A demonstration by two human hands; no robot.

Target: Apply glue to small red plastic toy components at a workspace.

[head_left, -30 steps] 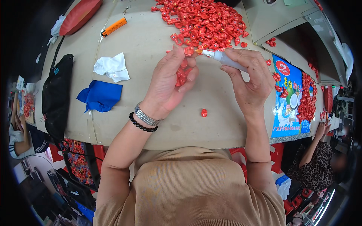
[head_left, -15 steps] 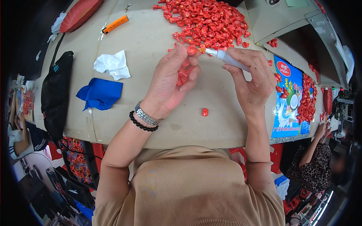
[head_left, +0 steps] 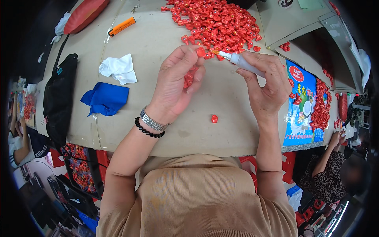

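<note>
Between the thumb and fingertips of my left hand (head_left: pixel 170 89) a small red figure-like piece (head_left: pixel 201 52) is pinched, while several more red pieces (head_left: pixel 190 77) lie in the curled fingers below. My right hand (head_left: pixel 269 87) grips a whitish, translucent brush pen (head_left: pixel 241 61) by its barrel. Its orange tip points left, a small gap away from the pinched piece. Just beyond both hands spreads a large heap of similar red pieces (head_left: pixel 219 23). One loose red piece (head_left: pixel 214 118) lies on the table nearer to me.
On the table's left are a white tissue (head_left: pixel 118 69), a blue cloth (head_left: pixel 106 98), an orange box cutter-like stick (head_left: pixel 121 27) and a black bag (head_left: pixel 60 98). Right stands a grey metal housing (head_left: pixel 294 23) beside a blue printed sheet (head_left: pixel 298 118) bearing red pieces. Co-workers sit at both sides.
The pen in my right hand has drawn slightly right, away from the pinched piece. That piece has turned in my left fingers and shows a plainer red side.
</note>
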